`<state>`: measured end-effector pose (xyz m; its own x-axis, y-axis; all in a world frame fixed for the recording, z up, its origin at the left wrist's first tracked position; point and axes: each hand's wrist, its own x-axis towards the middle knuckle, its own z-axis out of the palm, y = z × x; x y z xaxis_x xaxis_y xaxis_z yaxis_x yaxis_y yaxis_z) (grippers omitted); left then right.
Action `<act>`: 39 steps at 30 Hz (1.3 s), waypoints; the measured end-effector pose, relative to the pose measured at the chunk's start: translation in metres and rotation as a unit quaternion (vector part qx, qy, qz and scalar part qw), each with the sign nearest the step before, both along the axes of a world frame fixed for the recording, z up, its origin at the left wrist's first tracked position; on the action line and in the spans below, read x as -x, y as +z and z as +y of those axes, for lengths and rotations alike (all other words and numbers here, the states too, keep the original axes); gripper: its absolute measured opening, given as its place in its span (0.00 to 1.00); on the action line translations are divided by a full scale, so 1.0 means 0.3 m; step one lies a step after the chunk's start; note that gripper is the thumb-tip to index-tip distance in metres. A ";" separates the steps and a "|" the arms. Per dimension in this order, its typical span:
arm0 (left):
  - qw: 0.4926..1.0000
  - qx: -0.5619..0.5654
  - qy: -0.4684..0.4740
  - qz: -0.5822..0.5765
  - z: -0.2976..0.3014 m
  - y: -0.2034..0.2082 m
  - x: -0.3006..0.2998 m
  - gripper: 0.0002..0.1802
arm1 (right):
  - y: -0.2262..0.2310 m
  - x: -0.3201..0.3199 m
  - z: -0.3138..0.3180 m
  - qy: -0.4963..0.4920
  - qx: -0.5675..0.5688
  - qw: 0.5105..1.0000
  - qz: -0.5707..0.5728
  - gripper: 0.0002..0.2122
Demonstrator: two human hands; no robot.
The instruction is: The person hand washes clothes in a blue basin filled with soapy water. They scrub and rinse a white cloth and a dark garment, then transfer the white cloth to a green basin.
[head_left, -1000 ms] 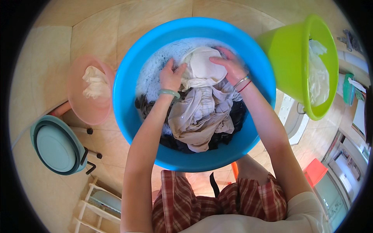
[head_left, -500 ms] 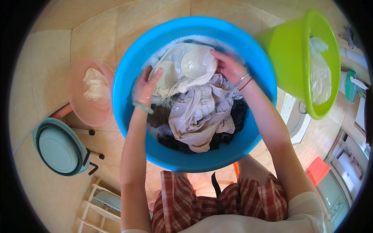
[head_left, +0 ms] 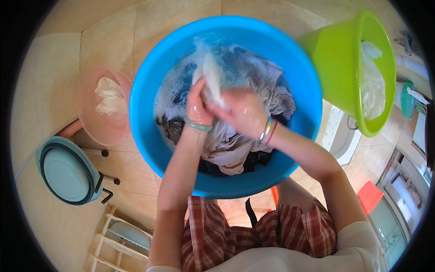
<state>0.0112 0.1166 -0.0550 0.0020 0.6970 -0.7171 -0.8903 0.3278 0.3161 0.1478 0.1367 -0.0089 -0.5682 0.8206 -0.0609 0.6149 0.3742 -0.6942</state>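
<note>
Over the big blue basin (head_left: pixel 154 152) my two hands come together on a wet white bra (head_left: pixel 210 70), bunched up and smeared by motion. My left hand (head_left: pixel 199 106), with a green bangle at the wrist, is closed round its lower left side. My right hand (head_left: pixel 244 111), wearing bracelets, presses against it from the right; its fingers are blurred. Beneath them a pale beige-grey garment (head_left: pixel 231 158) lies crumpled, partly hidden by my hands and forearms. Dark clothes (head_left: pixel 174 129) sit in the foamy water around it.
At the right stands a tilted-looking lime-green bucket (head_left: pixel 333 63) with a clear plastic bag (head_left: pixel 372 86) inside. On the left is a pink basin (head_left: pixel 88 122) holding a cream cloth (head_left: pixel 110 96), near a grey-green folding basin (head_left: pixel 65 174). A wooden rack (head_left: pixel 120 247) stands at lower left.
The bra was spread out with its cups showing between my separated hands. Now it is bunched between them. Both hands have moved inward, and the bra is lifted off the foam.
</note>
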 end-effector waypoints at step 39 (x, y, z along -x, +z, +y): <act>0.981 0.088 -0.006 -0.171 -0.200 -0.116 -0.209 0.30 | -0.321 0.048 0.056 -0.064 0.136 0.971 -0.187 0.14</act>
